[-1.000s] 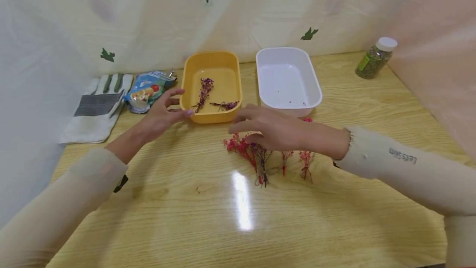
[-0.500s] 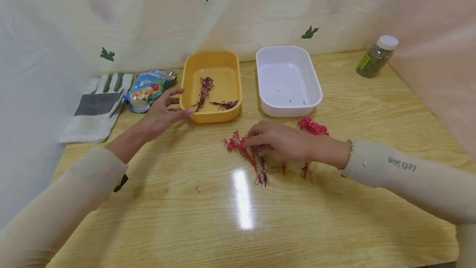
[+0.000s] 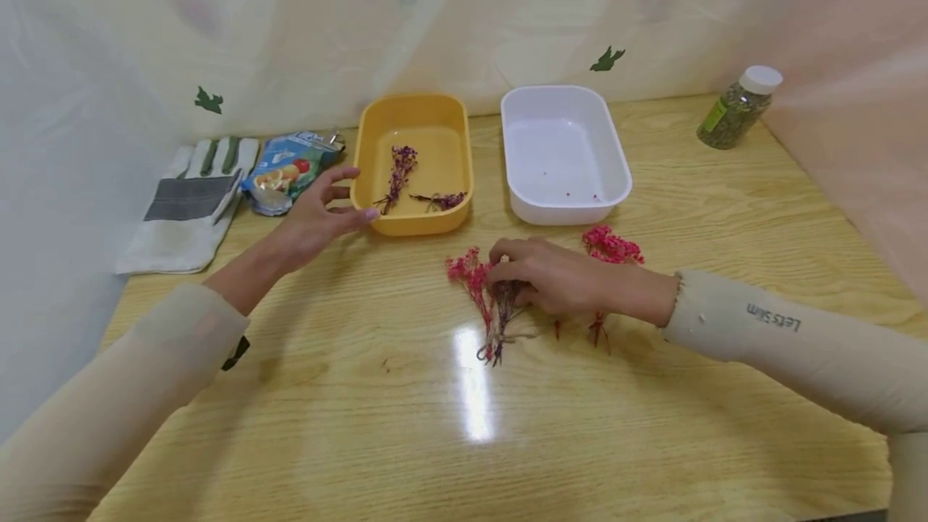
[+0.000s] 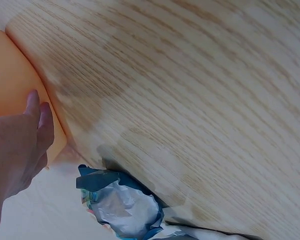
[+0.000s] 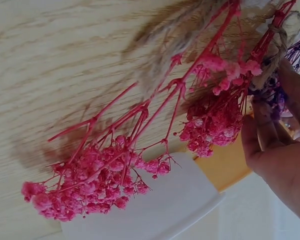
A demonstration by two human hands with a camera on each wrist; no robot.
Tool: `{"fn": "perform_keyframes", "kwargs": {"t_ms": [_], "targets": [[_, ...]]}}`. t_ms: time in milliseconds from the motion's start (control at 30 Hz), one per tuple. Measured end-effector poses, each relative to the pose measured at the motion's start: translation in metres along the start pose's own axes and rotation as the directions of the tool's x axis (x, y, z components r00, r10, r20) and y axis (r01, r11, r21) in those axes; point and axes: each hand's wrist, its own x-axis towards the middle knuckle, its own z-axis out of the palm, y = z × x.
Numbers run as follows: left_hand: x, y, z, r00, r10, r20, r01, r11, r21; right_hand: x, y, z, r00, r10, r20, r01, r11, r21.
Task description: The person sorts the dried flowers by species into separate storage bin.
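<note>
My left hand (image 3: 312, 224) rests with relaxed fingers against the near-left corner of a yellow tray (image 3: 424, 225); the left wrist view shows fingers (image 4: 44, 122) along its outer wall. Two purple dried flower bunches (image 3: 400, 171) lie inside that tray. With thumb and fingers, my right hand (image 3: 554, 276) pinches a purple dried flower bunch (image 3: 503, 312), its tied stems pointing toward me. A pink dried flower bunch (image 3: 470, 274) lies just left of it. To the right is another pink bunch (image 3: 612, 246); a red stem end (image 3: 557, 329) shows below my hand, the rest hidden.
A white tray (image 3: 565, 216) with a few tiny bits inside stands right of the yellow one. Work gloves (image 3: 190, 204) and a blue pouch (image 3: 286, 176) lie at the left. A white-capped jar (image 3: 738, 109) stands at the far right, before the hanging curtain (image 3: 471, 14).
My right hand has come down onto the purple bunch and taken hold of it; the bunch's stems have shifted slightly left. My left hand has stayed at the yellow tray's corner.
</note>
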Motion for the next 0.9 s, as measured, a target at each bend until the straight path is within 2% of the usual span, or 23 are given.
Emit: {"fn": "perform_keyframes", "kwargs": {"t_ms": [200,567,767,900], "targets": [[0.0,0.001,0.0,1.0,0.001,0.002,-0.001,1.0,0.001,0.001,-0.001,-0.001,1.0,-0.02,-0.008,0.02,0.999,0.025],[0.001,0.001,0.0,1.0,0.004,-0.004,-0.004,1.0,0.008,0.0,-0.01,-0.011,0.984,-0.113,-0.14,0.111,0.994,-0.023],[0.001,0.001,-0.001,1.0,-0.002,-0.003,0.002,1.0,0.014,0.003,-0.014,-0.017,0.979,-0.103,-0.177,0.109,0.994,0.025],[0.001,0.001,-0.001,1.0,-0.006,-0.001,0.006,1.0,0.018,0.009,-0.014,-0.026,0.964,-0.106,-0.245,0.122,0.991,0.052]]}}
